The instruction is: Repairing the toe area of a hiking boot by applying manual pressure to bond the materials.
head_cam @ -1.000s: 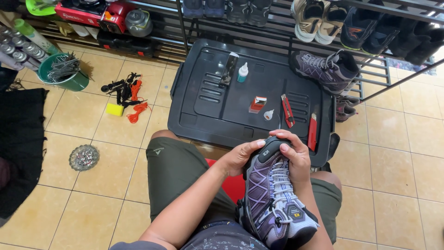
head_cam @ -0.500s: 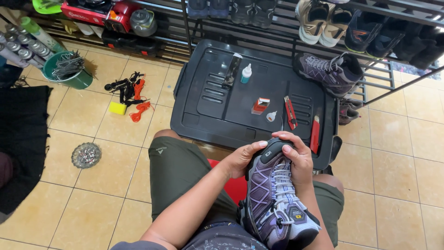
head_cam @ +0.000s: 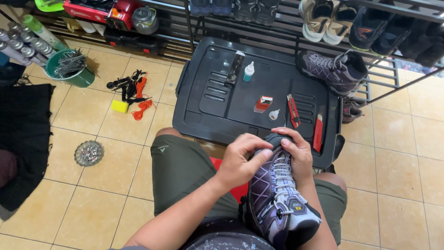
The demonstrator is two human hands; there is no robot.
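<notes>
Hands clasp the purple hiking shoe [head_cam: 277, 194] on the lap: left hand [head_cam: 240, 159] and right hand [head_cam: 296, 153] gripping its toe.

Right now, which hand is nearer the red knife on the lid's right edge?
Right. The right hand grips the shoe's toe just left of the knife; the left hand lies farther left.

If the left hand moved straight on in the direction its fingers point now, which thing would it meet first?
The left hand points rightward across the toe of the purple shoe, so it would probably meet the right hand first, which grips the same toe. Depth is unclear, but they look nearly touching.
</notes>
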